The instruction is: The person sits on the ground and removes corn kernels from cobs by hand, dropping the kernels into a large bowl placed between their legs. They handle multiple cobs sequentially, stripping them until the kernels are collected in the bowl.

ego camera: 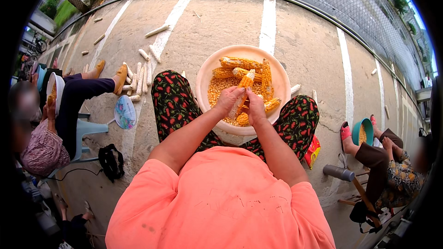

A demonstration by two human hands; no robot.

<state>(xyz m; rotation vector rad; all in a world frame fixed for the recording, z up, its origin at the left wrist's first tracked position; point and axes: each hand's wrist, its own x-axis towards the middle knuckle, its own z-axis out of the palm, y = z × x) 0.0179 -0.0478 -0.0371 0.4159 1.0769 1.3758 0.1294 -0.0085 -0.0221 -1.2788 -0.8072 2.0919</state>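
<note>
Both of my hands hold one partly shelled corn cob over a pale plastic basin between my knees. My left hand grips its left side, and my right hand presses from the right with the fingertips meeting on the cob. Yellow kernels remain on the far end, while the near end is mostly bare and white. Loose kernels cover the basin's bottom. Several corn cobs with kernels lie on top of them, and others are partly hidden under my hands.
Bare white cobs are scattered on the concrete to the left. A hand fan, a black bag and a blue stool stand nearby. Seated people flank me, one beside a green basin. A grey bottle and a red packet lie right.
</note>
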